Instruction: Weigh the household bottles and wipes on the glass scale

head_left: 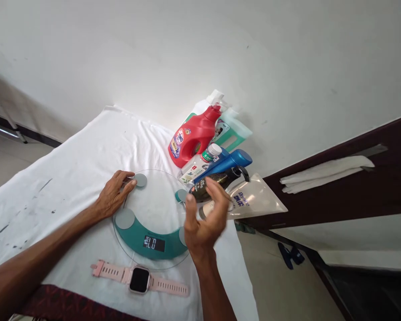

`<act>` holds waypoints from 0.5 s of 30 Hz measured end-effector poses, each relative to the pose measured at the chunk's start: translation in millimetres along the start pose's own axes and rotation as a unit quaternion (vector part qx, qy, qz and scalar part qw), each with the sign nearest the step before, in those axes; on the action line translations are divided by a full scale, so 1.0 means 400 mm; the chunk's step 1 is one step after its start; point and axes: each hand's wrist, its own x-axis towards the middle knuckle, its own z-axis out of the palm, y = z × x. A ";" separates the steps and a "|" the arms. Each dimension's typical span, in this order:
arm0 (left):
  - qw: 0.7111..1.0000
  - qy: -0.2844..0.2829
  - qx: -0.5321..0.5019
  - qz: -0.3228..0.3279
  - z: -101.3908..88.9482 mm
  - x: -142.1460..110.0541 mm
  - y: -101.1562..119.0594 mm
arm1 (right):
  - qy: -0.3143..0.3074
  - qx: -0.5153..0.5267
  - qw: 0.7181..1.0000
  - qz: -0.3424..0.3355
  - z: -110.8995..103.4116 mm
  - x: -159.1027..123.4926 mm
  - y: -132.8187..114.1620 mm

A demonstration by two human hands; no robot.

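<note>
A round glass bathroom scale (153,200) with a green band and grey pads lies on the white cloth; its display is lit, though the digits are hard to read. My left hand (115,194) rests on its left rim, with thumb and forefinger stretched toward a grey pad. Over the right rim is my right hand (205,220), raised, slightly blurred, thumb and forefinger apart and nothing seen between them. Behind it, a dark pump bottle (212,180) and a pale Rejoice bottle (254,196) are partly covered. A pink-strapped smartwatch (139,280) lies in front of the scale.
Bottles crowd the table's back right corner: a red OMO jug (190,138), a clear white-capped bottle (200,162), a blue bottle (235,159) and a pale green jug (235,129). The wall (187,53) rises behind. Slippers (290,255) lie on the floor at right.
</note>
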 end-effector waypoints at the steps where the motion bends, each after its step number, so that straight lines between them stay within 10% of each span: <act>1: 1.000 0.002 -0.006 0.001 0.001 0.000 -0.002 | -0.038 0.024 0.998 0.039 0.054 0.020 -0.002; 4: 1.000 0.004 -0.030 -0.002 0.002 -0.001 -0.007 | -0.084 0.039 0.985 0.149 0.220 0.087 0.037; 8: 0.999 -0.002 -0.051 0.000 0.004 -0.001 -0.009 | -0.028 -0.069 0.992 0.102 0.362 0.200 0.123; 15: 0.998 -0.010 -0.059 -0.002 0.009 -0.004 -0.013 | 0.026 -0.110 0.994 0.001 0.304 0.304 0.108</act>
